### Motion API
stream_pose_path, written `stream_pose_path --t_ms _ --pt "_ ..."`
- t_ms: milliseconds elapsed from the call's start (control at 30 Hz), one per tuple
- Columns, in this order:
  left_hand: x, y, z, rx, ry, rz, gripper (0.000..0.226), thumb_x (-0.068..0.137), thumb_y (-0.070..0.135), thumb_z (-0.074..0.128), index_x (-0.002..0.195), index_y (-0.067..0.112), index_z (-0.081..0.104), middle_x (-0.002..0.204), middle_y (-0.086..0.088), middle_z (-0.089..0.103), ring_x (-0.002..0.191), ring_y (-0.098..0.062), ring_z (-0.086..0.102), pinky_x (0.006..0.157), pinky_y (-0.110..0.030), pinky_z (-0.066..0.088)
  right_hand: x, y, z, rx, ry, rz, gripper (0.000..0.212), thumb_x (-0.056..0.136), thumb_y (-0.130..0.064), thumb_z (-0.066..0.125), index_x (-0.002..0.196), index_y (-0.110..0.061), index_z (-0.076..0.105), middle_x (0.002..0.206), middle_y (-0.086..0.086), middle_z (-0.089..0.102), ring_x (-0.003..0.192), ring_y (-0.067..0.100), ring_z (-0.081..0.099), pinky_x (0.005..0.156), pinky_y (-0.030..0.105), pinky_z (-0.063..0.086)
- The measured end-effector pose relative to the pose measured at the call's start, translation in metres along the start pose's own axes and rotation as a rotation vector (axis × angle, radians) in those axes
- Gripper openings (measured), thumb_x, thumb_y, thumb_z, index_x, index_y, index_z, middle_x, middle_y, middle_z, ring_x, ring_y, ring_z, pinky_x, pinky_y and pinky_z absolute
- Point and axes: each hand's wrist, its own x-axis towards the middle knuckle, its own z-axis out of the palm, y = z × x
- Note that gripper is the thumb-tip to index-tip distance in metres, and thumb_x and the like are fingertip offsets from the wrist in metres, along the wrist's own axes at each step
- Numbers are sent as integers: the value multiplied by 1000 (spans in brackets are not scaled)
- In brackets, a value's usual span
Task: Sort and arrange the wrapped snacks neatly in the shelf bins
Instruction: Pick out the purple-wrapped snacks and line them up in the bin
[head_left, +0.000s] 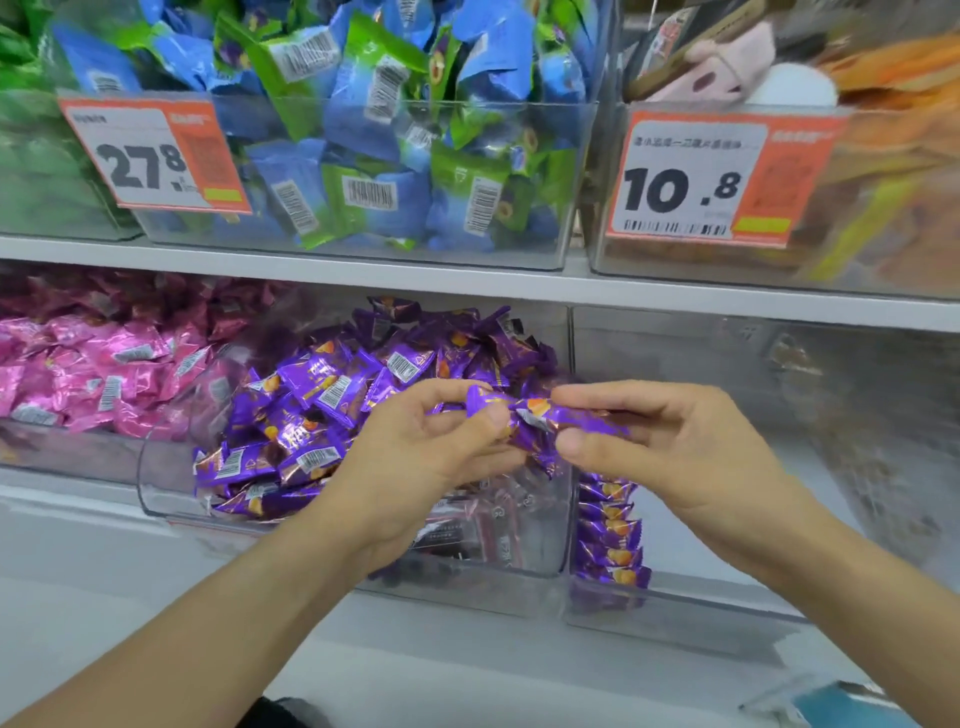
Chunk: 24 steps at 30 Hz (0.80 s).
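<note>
Bins first: the clear bin (171, 499) holds the purple pile (332, 405). We pinch a purple snack (540, 415), lying left-right, between our left hand (441, 457) and right hand (670, 441); a neat row (613, 535) waits just below the right.

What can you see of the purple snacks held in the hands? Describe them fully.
The held snacks are a few small shiny purple foil packets with orange pictures. The left hand and right hand pinch them from either side. They sit roughly level, bunched together, in front of the bin of loose matching packets.
</note>
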Motion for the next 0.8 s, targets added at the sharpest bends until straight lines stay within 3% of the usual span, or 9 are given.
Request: stream_pose_path --t_ms 67,200,267,333,433,600,800 --pt "2 -2 3 -25 23 10 27 87 -2 65 112 -3 55 98 -24 72 87 -33 73 79 -31 59 0 -3 -6 49 -16 20 38 68 -30 88 100 -14 79 100 7 77 98 22 73 96 40 55" --pt "4 -4 12 -93 9 23 26 85 -10 61 106 2 50 88 -23 71 86 -34 72 87 -42 58 1 -9 -18 214 34 48 27 72 -23 72 91 -6 80 97 13 77 95 25 72 88 32 57" --pt "2 -6 14 -50 -23 36 28 83 -1 65 103 7 47 97 -27 71 94 -36 71 87 -40 57 1 -5 -23 114 54 52 19 75 -7 74 94 -9 80 94 11 77 86 22 71 85 32 54" --pt "0 -6 14 49 -37 49 34 77 13 69 103 11 48 98 -23 72 97 -33 70 80 -32 53 1 -2 -26 52 74 50 29 74 3 76 99 -12 78 96 8 77 84 19 70 83 31 54" --pt "-1 -8 13 97 -82 53 47 77 13 77 114 11 48 89 -20 73 84 -27 69 66 -26 49 0 1 -29 75 63 54 46 70 6 79 110 -16 73 104 2 76 92 19 71 82 26 58" --pt "-6 -12 20 77 -209 50 58 79 0 75 131 11 50 112 -17 70 93 -37 71 67 -32 57 0 3 -31 17 21 47 36 66 -9 82 101 -10 74 91 6 77 78 16 71 69 21 55" --pt "-2 -11 18 22 -123 36 33 84 -9 66 115 -1 60 109 -22 68 95 -40 70 77 -45 60 0 -2 -29 -19 -46 82 28 80 1 76 105 -9 72 95 13 75 74 25 68 67 32 57"
